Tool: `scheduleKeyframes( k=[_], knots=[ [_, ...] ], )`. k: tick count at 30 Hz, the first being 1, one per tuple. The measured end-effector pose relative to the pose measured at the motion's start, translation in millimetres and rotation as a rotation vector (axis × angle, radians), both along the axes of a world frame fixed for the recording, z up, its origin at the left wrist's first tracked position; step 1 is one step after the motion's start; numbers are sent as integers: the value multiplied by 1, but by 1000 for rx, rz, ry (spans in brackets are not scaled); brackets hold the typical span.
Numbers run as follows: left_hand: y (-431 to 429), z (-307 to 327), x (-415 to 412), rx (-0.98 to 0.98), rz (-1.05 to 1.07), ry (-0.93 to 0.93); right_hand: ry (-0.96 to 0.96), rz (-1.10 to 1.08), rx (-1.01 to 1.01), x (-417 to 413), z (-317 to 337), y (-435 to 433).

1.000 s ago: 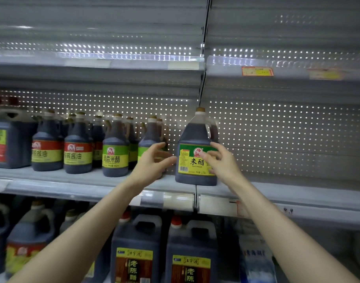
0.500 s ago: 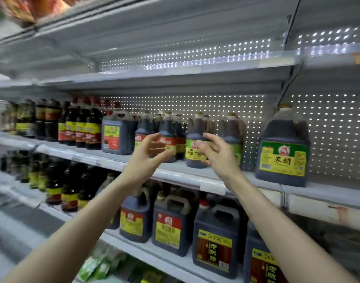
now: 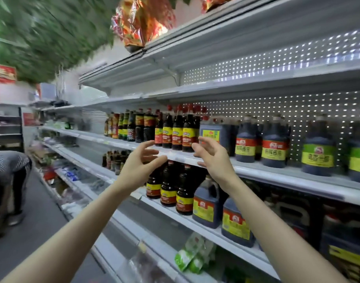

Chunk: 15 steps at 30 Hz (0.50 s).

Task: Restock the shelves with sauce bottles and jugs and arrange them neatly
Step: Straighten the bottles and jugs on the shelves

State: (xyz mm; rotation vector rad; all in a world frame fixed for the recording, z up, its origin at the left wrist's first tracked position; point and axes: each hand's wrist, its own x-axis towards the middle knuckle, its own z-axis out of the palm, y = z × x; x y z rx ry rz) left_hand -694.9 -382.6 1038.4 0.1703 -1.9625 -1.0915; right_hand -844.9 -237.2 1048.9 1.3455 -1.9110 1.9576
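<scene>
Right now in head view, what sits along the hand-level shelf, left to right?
Mixed-label slim bottles → red-capped yellow-label bottles → square jug → red-label round jugs → green-label round jugs.

A shop aisle: tiered shelves (image 3: 277,173) of labelled sauce bottles (image 3: 177,134) and jugs (image 3: 274,145) in rows just beyond the left hand (image 3: 142,160) and right hand (image 3: 212,158)

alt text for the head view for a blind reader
The left hand and right hand are raised empty, fingers loosely spread, before a shop shelf lined with dark sauce bottles and jugs. The shelf below holds more bottles; a person bends over down the aisle.
</scene>
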Motion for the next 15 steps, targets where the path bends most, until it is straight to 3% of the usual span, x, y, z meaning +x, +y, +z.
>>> scheduleKeyframes(
  k=[15],
  knots=[
    [-203, 1, 91, 42, 185, 45, 39, 196, 44, 73, 16, -237]
  ],
)
